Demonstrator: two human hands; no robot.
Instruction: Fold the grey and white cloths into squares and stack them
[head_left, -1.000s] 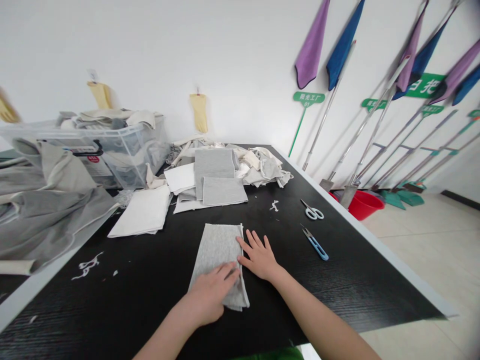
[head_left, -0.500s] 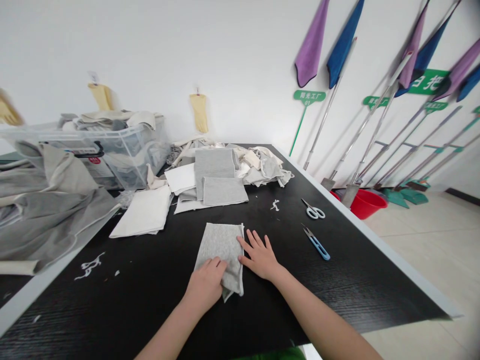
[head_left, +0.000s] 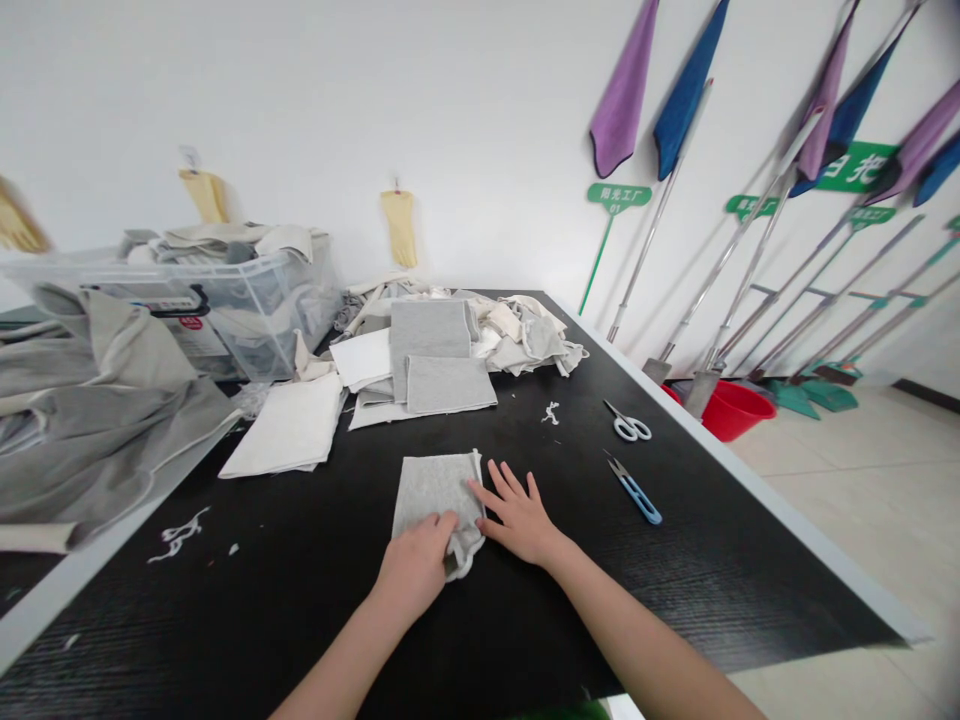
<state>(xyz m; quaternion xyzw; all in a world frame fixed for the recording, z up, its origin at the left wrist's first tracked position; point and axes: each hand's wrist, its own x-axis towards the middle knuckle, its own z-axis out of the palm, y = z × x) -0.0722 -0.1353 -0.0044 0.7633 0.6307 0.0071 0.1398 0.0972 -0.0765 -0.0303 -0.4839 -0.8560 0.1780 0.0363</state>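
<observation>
A grey piece of cloth [head_left: 435,480] with a pale edge lies on the black table in front of me. My left hand [head_left: 416,560] is closed on its near part, where the fabric bunches into folds. Fingers spread, my right hand [head_left: 521,520] lies flat at the cloth's right edge, its thumb and index fingertip touching it. Beyond are folded grey cloths [head_left: 450,383] and a folded white cloth [head_left: 289,425]. To the right rest white-handled scissors [head_left: 630,425] and blue thread snips [head_left: 636,492].
A clear plastic bin [head_left: 247,310] heaped with cloth stands at the back left, with loose grey fabric [head_left: 112,420] before it. A pile of scraps [head_left: 532,335] lies at the back. Thread bits [head_left: 178,533] dot the table. A red bucket [head_left: 739,410] stands on the floor.
The grey cloth's far edge has drawn slightly nearer and shifted left, and its near right corner is more bunched. My left hand still grips it; my right hand has barely moved.
</observation>
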